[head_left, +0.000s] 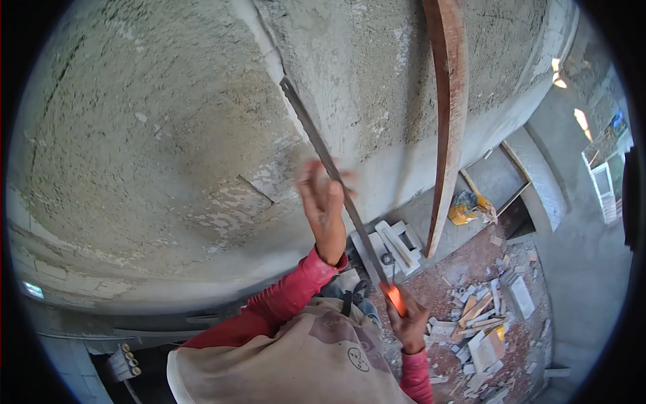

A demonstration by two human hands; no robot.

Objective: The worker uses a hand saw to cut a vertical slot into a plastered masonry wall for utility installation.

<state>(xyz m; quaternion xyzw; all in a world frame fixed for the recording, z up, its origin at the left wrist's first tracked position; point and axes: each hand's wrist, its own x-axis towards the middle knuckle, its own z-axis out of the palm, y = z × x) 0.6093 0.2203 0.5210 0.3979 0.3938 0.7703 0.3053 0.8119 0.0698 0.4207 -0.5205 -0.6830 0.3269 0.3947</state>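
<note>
My right hand (408, 323) is wrapped round the orange handle of a long grey saw (363, 234) with a toothed edge. The blade slants up and left, and its tip lies in front of a rough grey plastered wall (182, 128), beside a pale vertical strip. My left hand (325, 205) is raised at the middle of the blade, its fingers apart and smeared by motion. Whether those fingers touch the metal is hard to see. Both forearms wear red sleeves.
A long wooden board (445, 114) stands against the wall to the right. White block pieces (393, 246) lie at its foot, near a yellow bag (464, 210). Broken blocks and wood scraps (481, 323) cover the floor at lower right. Pale tubes (125, 363) show at lower left.
</note>
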